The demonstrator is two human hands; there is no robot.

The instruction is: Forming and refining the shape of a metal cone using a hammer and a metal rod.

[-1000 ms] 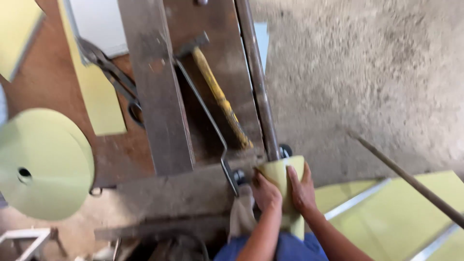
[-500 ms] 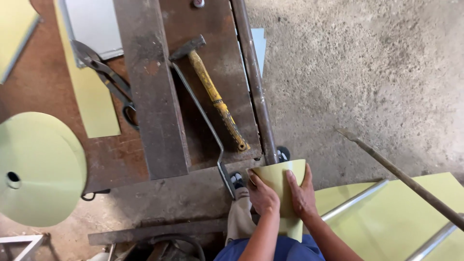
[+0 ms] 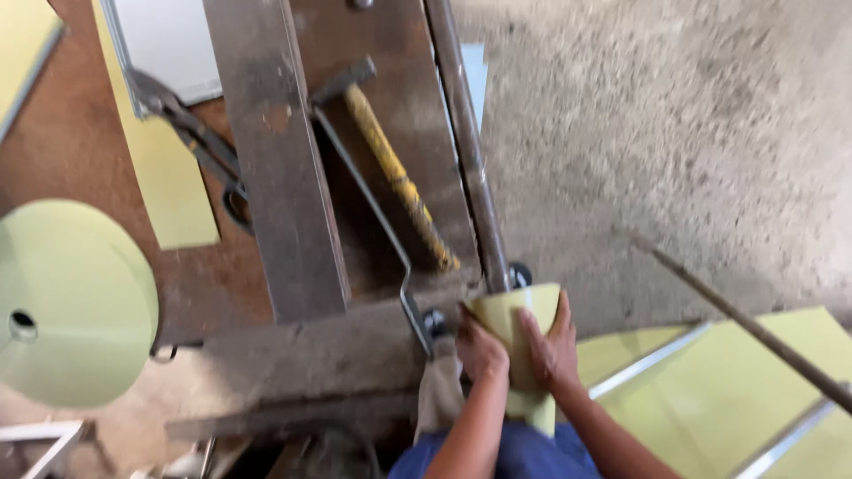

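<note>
Both my hands grip a curved pale yellow-green sheet piece (image 3: 513, 321) at the near end of a long steel pipe (image 3: 468, 151) on a rusty metal workbench (image 3: 293, 355). My left hand (image 3: 482, 348) holds its left side and my right hand (image 3: 552, 348) wraps its right side. The sheet curls around the pipe's end. A hammer with a yellow handle (image 3: 395, 173) lies on the bench just beyond my hands.
A thick steel bar (image 3: 275, 160) runs along the bench. Metal shears (image 3: 191, 137) lie at left over a yellow-green strip (image 3: 169, 191). A yellow-green disc (image 3: 75, 302) sits at far left. Flat yellow-green sheets (image 3: 745, 399) and a thin rod (image 3: 754, 328) lie on the concrete floor at right.
The view has shifted so the bench and hammer appear lower in frame. My hands stay on the curved sheet at the pipe's end, with their grip unchanged.
</note>
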